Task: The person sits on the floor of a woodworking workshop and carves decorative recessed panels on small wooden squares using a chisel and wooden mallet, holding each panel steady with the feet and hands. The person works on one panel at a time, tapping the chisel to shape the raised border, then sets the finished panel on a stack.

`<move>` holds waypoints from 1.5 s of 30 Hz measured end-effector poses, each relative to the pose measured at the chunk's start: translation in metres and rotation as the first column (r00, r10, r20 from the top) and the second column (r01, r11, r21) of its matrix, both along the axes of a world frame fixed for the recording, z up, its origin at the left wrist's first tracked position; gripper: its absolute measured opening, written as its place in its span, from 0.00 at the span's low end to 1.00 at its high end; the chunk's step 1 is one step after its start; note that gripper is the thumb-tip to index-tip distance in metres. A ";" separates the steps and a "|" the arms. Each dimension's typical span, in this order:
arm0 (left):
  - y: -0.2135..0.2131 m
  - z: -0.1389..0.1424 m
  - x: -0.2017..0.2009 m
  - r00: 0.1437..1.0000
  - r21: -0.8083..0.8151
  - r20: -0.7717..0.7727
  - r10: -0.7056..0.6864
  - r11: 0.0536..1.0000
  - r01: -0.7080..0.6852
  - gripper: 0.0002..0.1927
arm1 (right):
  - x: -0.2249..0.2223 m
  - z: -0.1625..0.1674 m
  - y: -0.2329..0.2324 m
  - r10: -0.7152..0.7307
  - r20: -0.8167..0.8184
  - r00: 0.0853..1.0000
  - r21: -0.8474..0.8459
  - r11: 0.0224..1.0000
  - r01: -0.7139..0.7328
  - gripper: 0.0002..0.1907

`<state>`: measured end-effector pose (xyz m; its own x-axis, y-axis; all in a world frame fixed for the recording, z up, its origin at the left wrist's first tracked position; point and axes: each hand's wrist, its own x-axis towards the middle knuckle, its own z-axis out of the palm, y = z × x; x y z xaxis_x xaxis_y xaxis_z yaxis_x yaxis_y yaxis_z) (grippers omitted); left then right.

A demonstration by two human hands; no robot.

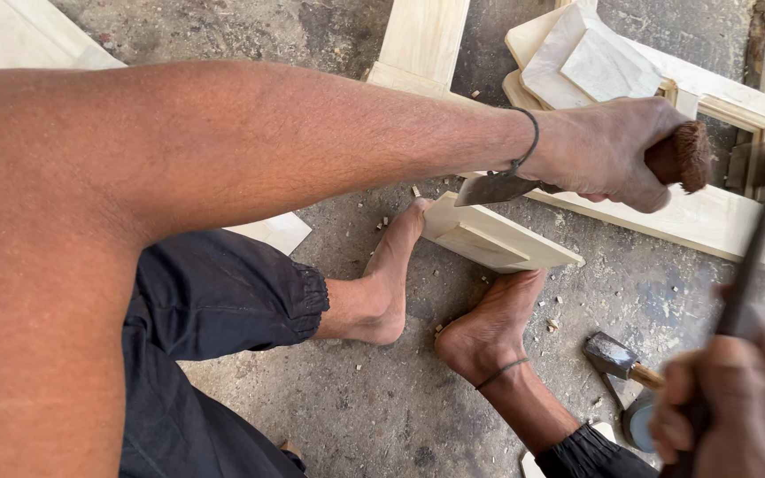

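Looks like a small woodworking shop, the work-on-the-ground kind. The bare concrete floor (382,398) is rough and littered with wood chips (552,324). Pale planed boards (422,40) and a half-built wooden frame (719,221) lie straight on it, and a spare hammer (617,358) sits in the dust near a cut wood block (493,237). The person sits barefoot among it all.

A broad steel chisel (506,186) with a frayed wooden handle slants down onto a pale wooden piece (498,237) on the concrete floor — a blurred dark hammer (754,230) is raised beside it.
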<state>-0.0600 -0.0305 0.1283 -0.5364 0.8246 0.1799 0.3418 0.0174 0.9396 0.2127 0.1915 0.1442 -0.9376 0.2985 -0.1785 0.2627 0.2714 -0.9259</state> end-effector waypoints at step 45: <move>-0.041 0.009 -0.005 0.993 -0.059 0.068 -0.101 0.993 0.105 0.14 | -0.035 0.063 -0.087 0.005 0.003 1.000 0.287 0.958 -0.006 0.12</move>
